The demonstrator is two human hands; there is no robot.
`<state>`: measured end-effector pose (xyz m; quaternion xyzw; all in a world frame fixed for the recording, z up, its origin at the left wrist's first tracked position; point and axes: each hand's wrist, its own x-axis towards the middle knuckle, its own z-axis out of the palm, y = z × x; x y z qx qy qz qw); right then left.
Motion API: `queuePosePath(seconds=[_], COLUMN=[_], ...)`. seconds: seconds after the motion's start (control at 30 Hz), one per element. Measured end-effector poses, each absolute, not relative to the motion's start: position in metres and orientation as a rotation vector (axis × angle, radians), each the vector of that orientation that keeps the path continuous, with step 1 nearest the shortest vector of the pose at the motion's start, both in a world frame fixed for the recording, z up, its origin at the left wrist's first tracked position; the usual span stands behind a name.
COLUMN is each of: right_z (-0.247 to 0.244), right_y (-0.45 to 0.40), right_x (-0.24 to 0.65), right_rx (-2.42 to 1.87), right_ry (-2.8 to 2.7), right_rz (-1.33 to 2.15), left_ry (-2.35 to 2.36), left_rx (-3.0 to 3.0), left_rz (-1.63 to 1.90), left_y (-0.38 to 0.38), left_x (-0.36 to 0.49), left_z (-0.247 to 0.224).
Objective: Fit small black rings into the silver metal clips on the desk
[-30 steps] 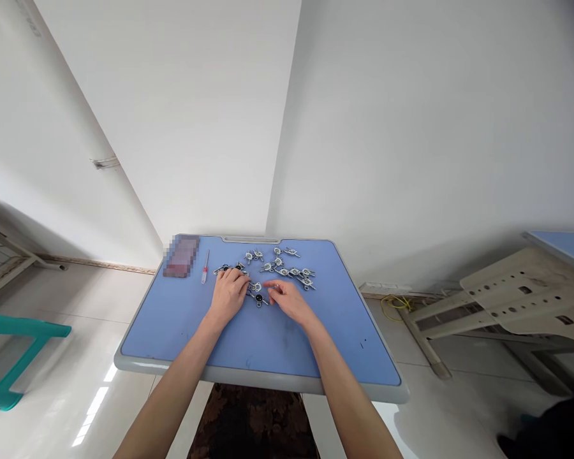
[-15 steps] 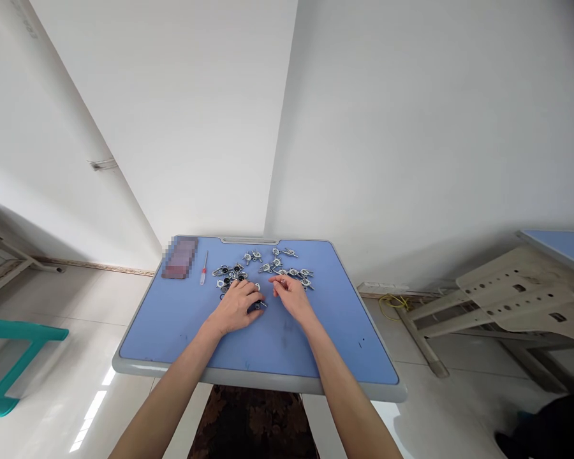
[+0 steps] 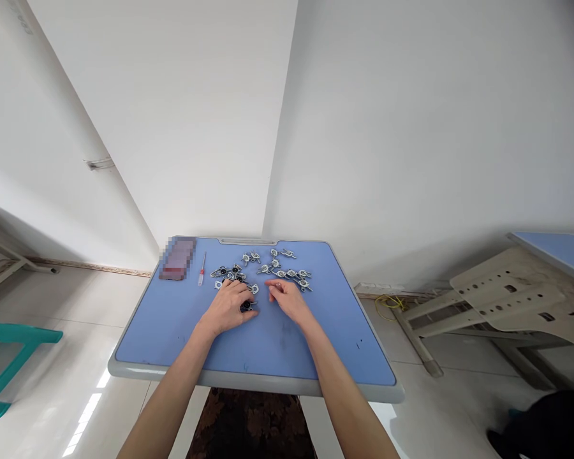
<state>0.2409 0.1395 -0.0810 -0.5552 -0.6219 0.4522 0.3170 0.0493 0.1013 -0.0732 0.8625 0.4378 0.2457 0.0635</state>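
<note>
Left hand hides some metal fittings; right hand just beside.

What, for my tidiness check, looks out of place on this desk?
The small metal fittings lie jumbled, some overlapping, on the blue desk; the flat object by its far left corner is pixelated, so unreadable.

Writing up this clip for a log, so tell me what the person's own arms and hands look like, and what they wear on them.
The left arm and right arm are bare from the lower edge of the view to the wrists, with no sleeves showing. The left hand and right hand are bare too: no gloves, and no watch, band, cable or marking that I can make out.
</note>
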Motion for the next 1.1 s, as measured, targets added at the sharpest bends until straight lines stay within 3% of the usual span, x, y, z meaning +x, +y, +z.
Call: queuePosePath(seconds=[0.37, 1.1], right_z=[-0.080, -0.079], right_y=[0.138, 0.135], right_x=[0.241, 0.236], right_rx=[-1.475, -1.407], right_ry=[-1.632, -1.582], right_rz=[1.234, 1.465], left_ry=[1.564, 1.681], left_rx=[2.460, 2.535], left_rz=[0.912, 0.823], left_y=[0.111, 0.120], left_x=[0.037, 0.045], left_z=[-0.077, -0.086])
